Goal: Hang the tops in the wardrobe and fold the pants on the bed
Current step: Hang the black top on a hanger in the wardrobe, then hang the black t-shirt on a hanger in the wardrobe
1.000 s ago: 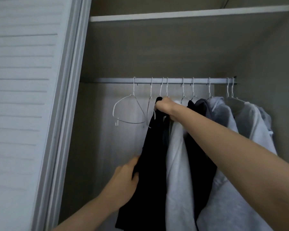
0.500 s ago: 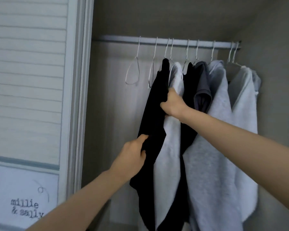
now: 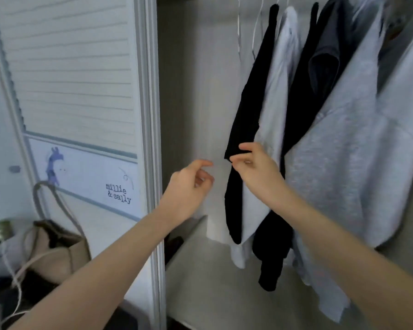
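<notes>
Left hand point(image 3: 188, 186) now off black top point(image 3: 253, 91), grip apart; right hand point(image 3: 255, 170) pinching its hem beside louvred wardrobe door point(image 3: 81, 67).

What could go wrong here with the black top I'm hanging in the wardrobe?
1. The right hand pinches the sleeve edge of the black top; a tug might drag it askew or off its hanger, whose seating is out of view.
2. The tops hang packed together, so the white top beside it could shift too.
3. The left hand hovers free, supporting nothing.
</notes>
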`<state>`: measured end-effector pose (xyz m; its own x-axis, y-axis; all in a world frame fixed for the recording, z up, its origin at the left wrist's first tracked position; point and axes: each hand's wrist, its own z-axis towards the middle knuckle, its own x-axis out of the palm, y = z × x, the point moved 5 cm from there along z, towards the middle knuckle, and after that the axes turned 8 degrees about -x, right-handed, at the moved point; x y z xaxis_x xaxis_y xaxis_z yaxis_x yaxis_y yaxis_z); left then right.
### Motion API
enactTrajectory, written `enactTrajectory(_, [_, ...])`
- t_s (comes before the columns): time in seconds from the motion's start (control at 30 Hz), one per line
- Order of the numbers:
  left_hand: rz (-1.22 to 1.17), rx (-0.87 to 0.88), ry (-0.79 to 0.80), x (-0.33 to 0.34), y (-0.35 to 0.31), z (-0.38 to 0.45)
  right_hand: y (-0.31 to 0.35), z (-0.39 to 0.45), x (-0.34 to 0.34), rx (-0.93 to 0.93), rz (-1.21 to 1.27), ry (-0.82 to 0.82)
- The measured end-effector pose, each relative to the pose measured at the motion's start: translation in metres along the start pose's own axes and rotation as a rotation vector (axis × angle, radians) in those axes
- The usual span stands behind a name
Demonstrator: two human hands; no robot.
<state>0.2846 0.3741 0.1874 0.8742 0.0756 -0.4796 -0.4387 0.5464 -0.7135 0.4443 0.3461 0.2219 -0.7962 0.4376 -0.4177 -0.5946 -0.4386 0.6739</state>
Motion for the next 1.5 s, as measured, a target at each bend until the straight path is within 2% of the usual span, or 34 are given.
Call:
enactTrajectory(0.17, [0.140,-0.178,-0.159,-0.013,-0.003,-0.099,-0.012,-0.084,0.021,-0.047,0.143,0.244])
enactTrajectory(0.43, [0.289,-0.602,-0.494,-0.030,-0.020,-0.319,0.020,-0.238,0.066,-0.157,0.448,0.677])
enactTrajectory(0.6, [0.481,-0.835,-0.717,-0.047,-0.045,-0.456,0.060,-0.343,0.097,-0.265,0.469,0.941])
enactTrajectory(0.67, [0.542,-0.939,-0.815,-0.051,-0.066,-0.517,0.089,-0.394,0.107,-0.375,0.485,1.105])
enactTrajectory(0.77, [0.566,-1.098,-0.991,-0.047,-0.096,-0.608,0.132,-0.465,0.111,-0.522,0.488,1.288])
enactTrajectory(0.87, [0.592,-1.233,-1.166,-0.032,-0.132,-0.701,0.169,-0.543,0.100,-0.575,0.537,1.417])
enactTrajectory(1.03, [0.563,-1.471,-1.391,0.004,-0.207,-0.856,0.214,-0.692,0.056,-0.685,0.563,1.676])
enactTrajectory(1.07, [0.541,-1.493,-1.415,0.010,-0.213,-0.872,0.216,-0.707,0.052,-0.690,0.567,1.686])
enactTrajectory(1.23, [0.398,-1.685,-1.664,0.082,-0.304,-1.027,0.260,-0.867,-0.021,-0.827,0.558,1.946])
enactTrajectory(1.37, [0.163,-1.761,-1.867,0.135,-0.341,-1.108,0.272,-0.957,-0.059,-0.911,0.544,2.086])
enactTrajectory(1.5, [0.056,-1.822,-1.987,0.168,-0.353,-1.163,0.276,-1.022,-0.070,-0.953,0.478,2.210])
